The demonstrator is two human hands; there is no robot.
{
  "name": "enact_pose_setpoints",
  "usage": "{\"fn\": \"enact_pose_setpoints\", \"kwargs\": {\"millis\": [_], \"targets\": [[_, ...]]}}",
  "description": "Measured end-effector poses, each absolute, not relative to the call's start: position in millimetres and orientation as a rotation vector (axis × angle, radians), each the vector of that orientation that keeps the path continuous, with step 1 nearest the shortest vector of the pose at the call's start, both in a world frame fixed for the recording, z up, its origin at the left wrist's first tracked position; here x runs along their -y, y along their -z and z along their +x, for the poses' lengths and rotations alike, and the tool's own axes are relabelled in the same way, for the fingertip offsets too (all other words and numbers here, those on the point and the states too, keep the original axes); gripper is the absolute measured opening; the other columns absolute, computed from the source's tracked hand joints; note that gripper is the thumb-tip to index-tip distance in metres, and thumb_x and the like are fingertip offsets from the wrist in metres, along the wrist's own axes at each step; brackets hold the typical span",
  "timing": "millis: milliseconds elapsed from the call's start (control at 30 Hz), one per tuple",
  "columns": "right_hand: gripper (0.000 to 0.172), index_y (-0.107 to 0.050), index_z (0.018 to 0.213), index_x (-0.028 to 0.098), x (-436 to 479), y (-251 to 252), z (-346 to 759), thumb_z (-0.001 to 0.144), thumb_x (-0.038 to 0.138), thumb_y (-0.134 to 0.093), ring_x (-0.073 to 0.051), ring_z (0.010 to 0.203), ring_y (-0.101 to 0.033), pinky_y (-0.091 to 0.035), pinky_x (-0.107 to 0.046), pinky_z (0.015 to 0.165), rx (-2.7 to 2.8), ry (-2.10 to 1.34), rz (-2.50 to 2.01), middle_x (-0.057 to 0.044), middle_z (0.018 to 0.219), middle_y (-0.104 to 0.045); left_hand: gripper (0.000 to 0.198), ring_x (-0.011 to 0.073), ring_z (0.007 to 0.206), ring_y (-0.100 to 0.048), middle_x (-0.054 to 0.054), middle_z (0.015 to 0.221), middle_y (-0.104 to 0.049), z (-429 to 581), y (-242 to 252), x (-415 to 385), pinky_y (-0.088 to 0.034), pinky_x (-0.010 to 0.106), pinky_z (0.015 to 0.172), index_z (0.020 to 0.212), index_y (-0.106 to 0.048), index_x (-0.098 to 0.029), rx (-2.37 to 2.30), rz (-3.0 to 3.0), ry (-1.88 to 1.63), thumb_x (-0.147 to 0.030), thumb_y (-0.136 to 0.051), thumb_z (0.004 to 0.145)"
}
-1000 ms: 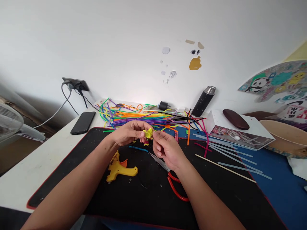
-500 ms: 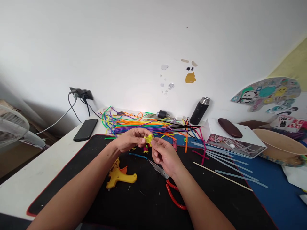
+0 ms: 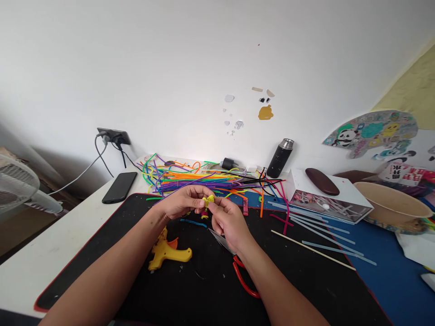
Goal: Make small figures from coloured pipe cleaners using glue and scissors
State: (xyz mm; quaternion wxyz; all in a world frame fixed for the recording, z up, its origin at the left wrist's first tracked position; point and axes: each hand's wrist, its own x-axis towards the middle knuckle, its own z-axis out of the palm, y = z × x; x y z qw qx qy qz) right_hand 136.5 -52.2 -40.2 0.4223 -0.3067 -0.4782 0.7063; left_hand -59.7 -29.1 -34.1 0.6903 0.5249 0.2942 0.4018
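Between both hands, above the black mat [image 3: 217, 290], is a small bent yellow pipe cleaner piece [image 3: 208, 199]. My left hand [image 3: 181, 201] pinches it from the left with thumb and fingertips. From the right, my right hand [image 3: 231, 222] grips the same piece, partly covering it. Just below the fingers a small pink and yellow item [image 3: 204, 213] lies on the mat, partly hidden. Red-handled scissors [image 3: 245, 281] lie partly under my right wrist. A yellow glue gun [image 3: 171, 252] rests near my left forearm, and a short blue pipe cleaner [image 3: 193, 222] lies between.
Behind the hands lies a pile of coloured pipe cleaners [image 3: 200, 184]. A black flask [image 3: 279, 159] and a white box [image 3: 317, 192] stand at the back right. Translucent glue sticks [image 3: 333, 236] and a wooden stick [image 3: 312, 250] lie right; a phone [image 3: 119, 187] lies left.
The view has shifted slightly. My right fingers have moved over the yellow piece and cover more of its right side; both hands still hold it.
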Motion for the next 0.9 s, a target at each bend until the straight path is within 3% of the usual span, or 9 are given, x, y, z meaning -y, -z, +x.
{"fn": "enact_pose_setpoints", "kwargs": {"millis": [167, 300, 500, 700, 900], "targets": [[0.042, -0.060, 0.081, 0.019, 53.1, 42.3, 134.1, 0.080, 0.054, -0.083, -0.004, 0.032, -0.030, -0.015, -0.022, 0.035, 1.175, -1.749, -0.738, 0.011, 0.047, -0.044, 0.044, 0.0092, 0.056, -0.056, 0.002, 0.073, -0.069, -57.8, 36.3, 29.5, -0.040, 0.020, 0.054, 0.101, -0.078, -0.012, -0.619, 1.138, -0.905, -0.036, -0.097, 0.070], [0.044, -0.060, 0.086, 0.020, 54.2, 41.7, 134.8, 0.081, 0.056, -0.083, -0.005, 0.033, -0.034, -0.019, -0.021, 0.037, 1.154, -1.821, -0.692, 0.012, 0.045, -0.041, 0.045, 0.0097, 0.057, -0.057, 0.003, 0.072, -0.070, -59.2, 34.8, 30.7, -0.042, 0.020, 0.055, 0.104, -0.079, -0.012, -0.609, 1.118, -0.924, -0.039, -0.096, 0.071], [0.048, -0.065, 0.098, 0.019, 51.9, 39.5, 138.5, 0.080, 0.058, -0.084, -0.007, 0.034, -0.041, -0.021, -0.021, 0.037, 1.126, -1.886, -0.675, 0.008, 0.051, -0.054, 0.044, 0.0087, 0.057, -0.053, 0.002, 0.073, -0.068, -61.1, 25.5, 34.4, -0.040, 0.020, 0.055, 0.106, -0.081, -0.013, -0.644, 1.169, -0.952, -0.041, -0.093, 0.076], [0.045, -0.064, 0.092, 0.019, 50.2, 39.9, 139.1, 0.078, 0.054, -0.087, -0.006, 0.035, -0.039, -0.019, -0.021, 0.038, 1.115, -1.868, -0.674, 0.010, 0.048, -0.049, 0.044, 0.0092, 0.059, -0.053, 0.002, 0.077, -0.068, -57.4, 16.2, 39.9, -0.039, 0.021, 0.055, 0.111, -0.079, -0.015, -0.749, 1.304, -0.909, -0.043, -0.090, 0.079], [0.044, -0.062, 0.087, 0.019, 47.1, 39.3, 141.4, 0.078, 0.053, -0.089, -0.005, 0.038, -0.034, -0.019, -0.020, 0.038, 1.031, -1.790, -0.667, 0.012, 0.050, -0.042, 0.038, 0.0129, 0.074, -0.062, 0.001, 0.088, -0.067, -50.1, 8.0, 45.9, -0.050, 0.025, 0.069, 0.113, -0.069, -0.017, -0.752, 1.383, -1.000, -0.036, -0.086, 0.085]]}}
